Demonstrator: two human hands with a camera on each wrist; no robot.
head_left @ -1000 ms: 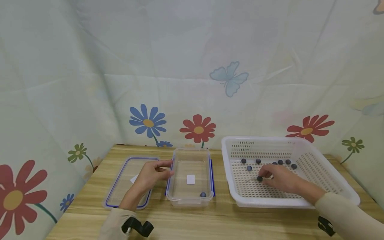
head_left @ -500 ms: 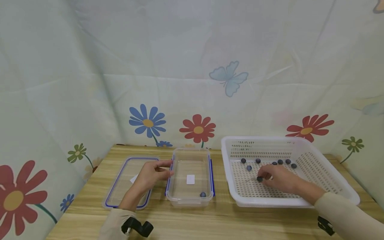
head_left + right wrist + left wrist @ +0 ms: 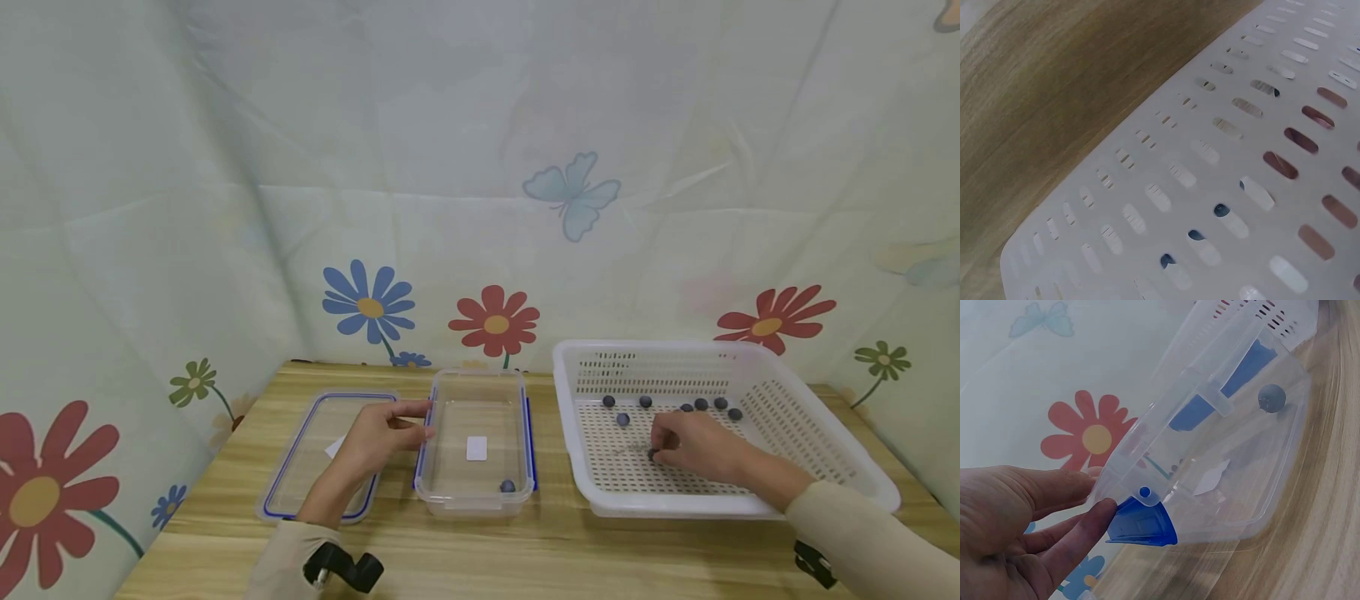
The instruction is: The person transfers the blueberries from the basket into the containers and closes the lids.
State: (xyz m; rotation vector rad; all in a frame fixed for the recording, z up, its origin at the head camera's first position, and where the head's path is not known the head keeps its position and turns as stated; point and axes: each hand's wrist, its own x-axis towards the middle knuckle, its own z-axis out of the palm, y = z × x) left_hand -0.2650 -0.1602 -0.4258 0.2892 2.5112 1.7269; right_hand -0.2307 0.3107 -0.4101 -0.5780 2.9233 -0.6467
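My left hand point(image 3: 378, 437) rests its extended thumb and index finger against the left rim of a clear plastic food container point(image 3: 467, 487). In the left wrist view, those fingertips lie by one of its blue latches point(image 3: 1144, 522). One blueberry point(image 3: 507, 486) sits in the container's near right corner. Inside a white perforated basket point(image 3: 566, 417), my right hand point(image 3: 701, 446) pinches a dark blueberry point(image 3: 652, 455), mostly hidden by the fingers. Several other blueberries point(image 3: 623, 419) lie farther back on the basket floor. The right wrist view shows the slotted basket wall point(image 3: 1160, 194), with skin visible through some slots.
A clear lid point(image 3: 296, 475) with a blue seal lies under the left forearm, left of the container. A white label point(image 3: 476, 448) shows in the container. Everything stands on a wooden table point(image 3: 510, 550) before a flowered curtain point(image 3: 420, 167).
My right hand has shifted slightly to the right and nearer with the dark blueberry, which is now more covered by the fingers. The left hand and container have stayed put.
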